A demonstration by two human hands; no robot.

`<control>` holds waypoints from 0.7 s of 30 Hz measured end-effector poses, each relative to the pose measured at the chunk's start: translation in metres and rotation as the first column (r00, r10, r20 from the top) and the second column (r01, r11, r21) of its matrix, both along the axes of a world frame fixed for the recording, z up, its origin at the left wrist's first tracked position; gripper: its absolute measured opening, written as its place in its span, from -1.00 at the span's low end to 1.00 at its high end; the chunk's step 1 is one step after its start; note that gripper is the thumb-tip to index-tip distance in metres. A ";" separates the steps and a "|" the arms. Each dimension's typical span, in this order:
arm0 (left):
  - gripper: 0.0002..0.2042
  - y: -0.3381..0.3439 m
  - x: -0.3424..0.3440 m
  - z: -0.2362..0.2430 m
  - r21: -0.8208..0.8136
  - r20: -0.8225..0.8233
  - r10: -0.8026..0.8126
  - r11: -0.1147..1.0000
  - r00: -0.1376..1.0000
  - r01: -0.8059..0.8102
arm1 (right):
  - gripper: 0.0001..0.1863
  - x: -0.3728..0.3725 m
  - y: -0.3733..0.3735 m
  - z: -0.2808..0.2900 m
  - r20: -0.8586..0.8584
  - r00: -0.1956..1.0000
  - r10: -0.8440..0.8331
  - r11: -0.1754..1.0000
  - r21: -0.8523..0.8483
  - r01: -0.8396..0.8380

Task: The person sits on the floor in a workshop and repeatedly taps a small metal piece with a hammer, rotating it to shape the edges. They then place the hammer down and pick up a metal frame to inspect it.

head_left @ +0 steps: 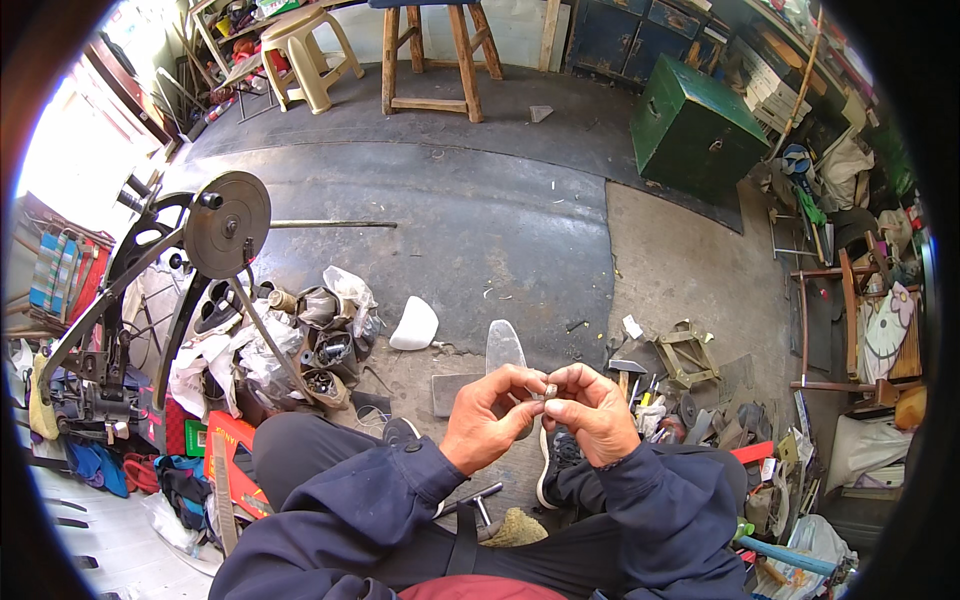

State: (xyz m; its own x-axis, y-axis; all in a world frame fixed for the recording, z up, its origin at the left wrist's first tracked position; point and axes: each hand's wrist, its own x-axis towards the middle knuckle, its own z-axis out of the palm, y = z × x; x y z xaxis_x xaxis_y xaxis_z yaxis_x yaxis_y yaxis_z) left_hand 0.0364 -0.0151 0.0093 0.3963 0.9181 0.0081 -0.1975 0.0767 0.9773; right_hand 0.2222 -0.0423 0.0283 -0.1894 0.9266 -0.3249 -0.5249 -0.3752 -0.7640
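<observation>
My left hand [482,418] and my right hand [598,418] meet in front of my lap, both closed in a pinch. Between their fingertips is a small shiny metal piece [551,391], partly covered by the fingers and too small to name exactly. Just beyond the fingers a pale, sole-shaped sheet [505,345] lies on the floor. A metal tool with a crossbar [482,506] rests between my legs beside a rough yellowish lump [517,528].
At left stands a hand-cranked sewing machine [228,225] with a large wheel. Bags and shoe parts [300,340] pile beside it. A hammer [627,368] and loose tools lie at right, near a metal frame [686,353]. Farther off are a green chest [695,125] and stools [432,104].
</observation>
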 end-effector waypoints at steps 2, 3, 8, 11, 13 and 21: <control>-0.82 0.000 0.000 -0.001 0.020 0.001 -0.007 1.000 1.000 0.007 | -0.72 0.000 0.000 -0.001 0.009 1.000 0.000 1.000 0.003 0.000; -0.84 0.000 -0.002 -0.001 0.013 -0.010 -0.012 1.000 1.000 0.012 | -0.72 0.000 0.000 -0.001 0.016 1.000 0.004 1.000 0.008 -0.005; -0.86 0.002 -0.002 -0.003 -0.094 0.153 -0.055 0.993 0.987 0.070 | -0.73 0.000 0.000 -0.004 0.026 1.000 0.013 1.000 0.019 -0.013; -0.88 0.005 -0.004 -0.005 -0.173 0.218 -0.077 0.978 0.973 0.116 | -0.76 0.000 0.000 -0.004 0.018 1.000 0.004 1.000 0.007 -0.005; -0.89 0.007 -0.006 -0.006 -0.182 0.243 -0.083 0.975 0.966 0.129 | -0.78 0.000 0.000 -0.004 0.008 1.000 -0.001 1.000 -0.005 0.001; -0.91 0.008 -0.009 -0.004 -0.175 0.213 -0.112 0.973 0.971 0.151 | -0.82 -0.002 0.001 -0.002 0.016 1.000 0.016 1.000 -0.012 -0.016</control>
